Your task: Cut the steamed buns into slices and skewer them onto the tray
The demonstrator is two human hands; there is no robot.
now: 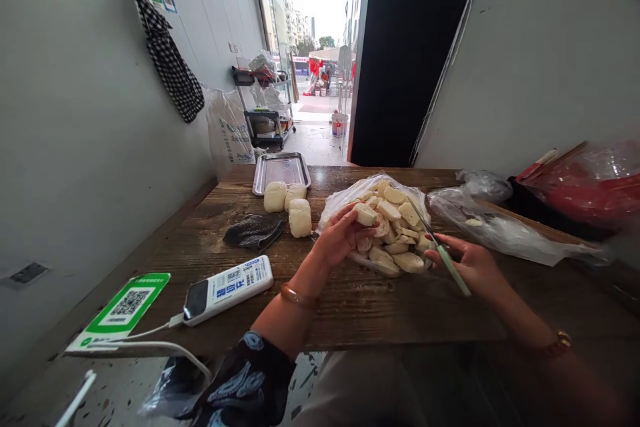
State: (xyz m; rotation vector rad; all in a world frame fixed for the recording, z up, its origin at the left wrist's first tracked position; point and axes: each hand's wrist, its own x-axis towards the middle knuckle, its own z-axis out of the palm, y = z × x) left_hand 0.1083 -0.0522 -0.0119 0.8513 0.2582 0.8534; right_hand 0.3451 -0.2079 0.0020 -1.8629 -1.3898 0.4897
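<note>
My left hand (345, 237) is closed around a cut piece of steamed bun (365, 215), held just above a heap of slices. In my right hand (463, 265) is a knife with a pale green handle (451, 271), its narrow blade pointing away over the heap. The bun slices (409, 261) lie piled on a clear plastic bag (336, 201) spread on the table. To the left of the bag, three whole steamed buns (300, 218) stand close together on the wood. My right fingertips are near the heap's right edge; whether they touch a slice I cannot tell.
A metal tray (281, 170) lies behind the whole buns, and a dark cloth (254, 231) in front of them. A white power bank (229, 289) with a cable and a green QR card (120, 310) sit at left. Plastic bags (500, 223) lie at right on the wooden table (345, 320).
</note>
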